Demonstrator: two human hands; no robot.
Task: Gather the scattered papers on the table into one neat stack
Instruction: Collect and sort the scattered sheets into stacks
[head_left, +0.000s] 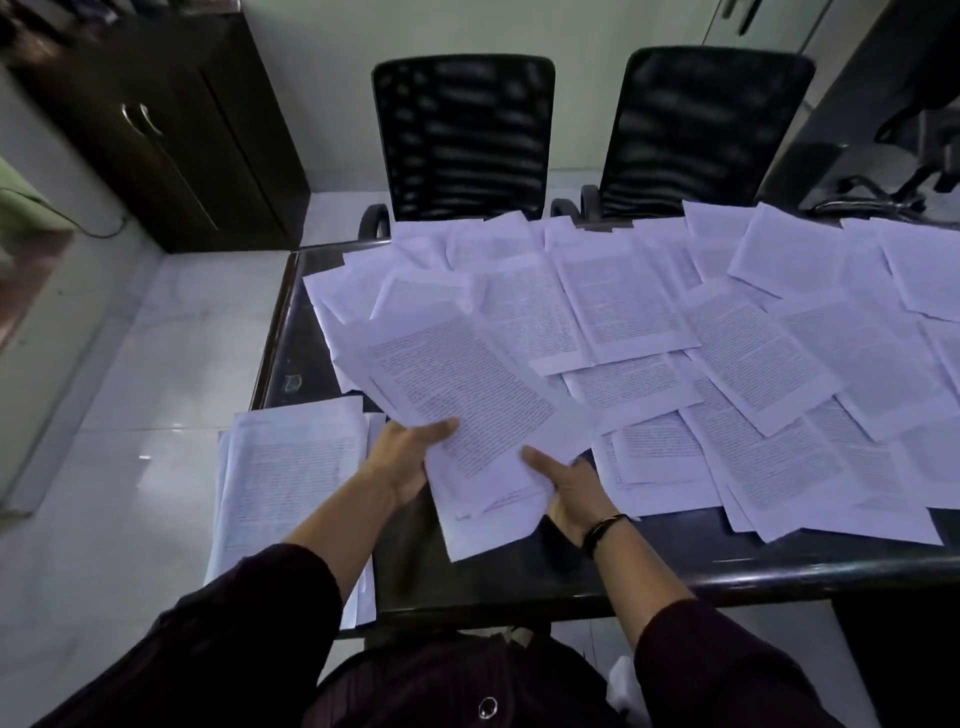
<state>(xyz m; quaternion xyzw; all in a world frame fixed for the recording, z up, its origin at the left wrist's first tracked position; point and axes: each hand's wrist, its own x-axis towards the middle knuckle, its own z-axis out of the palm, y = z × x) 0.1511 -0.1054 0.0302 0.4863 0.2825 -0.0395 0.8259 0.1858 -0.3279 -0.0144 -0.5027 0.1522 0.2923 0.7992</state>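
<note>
Printed white papers (727, 338) lie scattered and overlapping over most of the dark table (519, 577). A loose bundle of sheets (462, 395) is lifted above the table's near left part. My left hand (408, 454) grips the bundle's lower left edge, thumb on top. My right hand (569, 491) grips its lower right edge, thumb on top, a dark band on the wrist. A gathered stack of papers (291, 478) lies at the table's near left corner and hangs over the edge.
Two black mesh office chairs (462, 135) (701, 130) stand behind the table's far edge. A dark wooden cabinet (171, 135) stands at the back left. Dark equipment with cables (893, 171) sits at the far right. Pale tiled floor lies to the left.
</note>
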